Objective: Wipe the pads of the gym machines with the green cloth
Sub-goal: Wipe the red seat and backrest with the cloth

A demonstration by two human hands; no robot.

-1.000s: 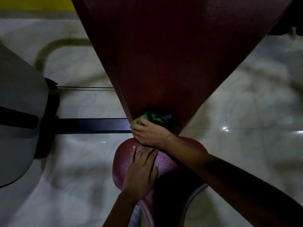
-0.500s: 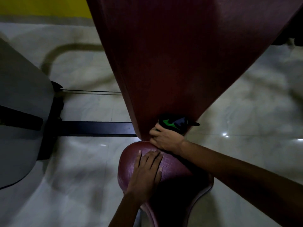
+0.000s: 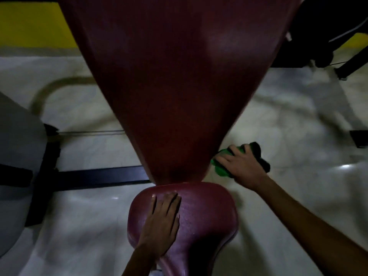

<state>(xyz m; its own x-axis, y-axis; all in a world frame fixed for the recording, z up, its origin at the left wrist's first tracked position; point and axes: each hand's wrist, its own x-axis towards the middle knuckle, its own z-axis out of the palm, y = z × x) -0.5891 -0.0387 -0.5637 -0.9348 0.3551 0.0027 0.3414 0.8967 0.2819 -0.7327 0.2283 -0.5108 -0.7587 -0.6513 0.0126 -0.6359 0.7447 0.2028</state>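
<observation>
Dim shot, wide-angle. Far left: grey rounded machine part, one, with a dark floor bar running from it toward the middle, one. Centre: two maroon pads. The long back pad tapers down to a narrow bottom end; the seat pad sits just below it. Left hand lies flat on the seat pad, fingers straight and close together, pressing down, holding nothing. Right of the back pad's lower edge: right hand grips the green cloth, one, fingers spread over the bunched fabric, which also shows a dark part at its far side. Cloth sits at the back pad's lower right edge; whether it touches the pad I cannot tell. Upper right: dark equipment, blurred, not countable. Progress, judged: wiping is under way at the back pad's bottom right side; no clear wet trail shows which areas are done. Seat pad under the left hand looks yet to be wiped, other machines too. Hands: two.
</observation>
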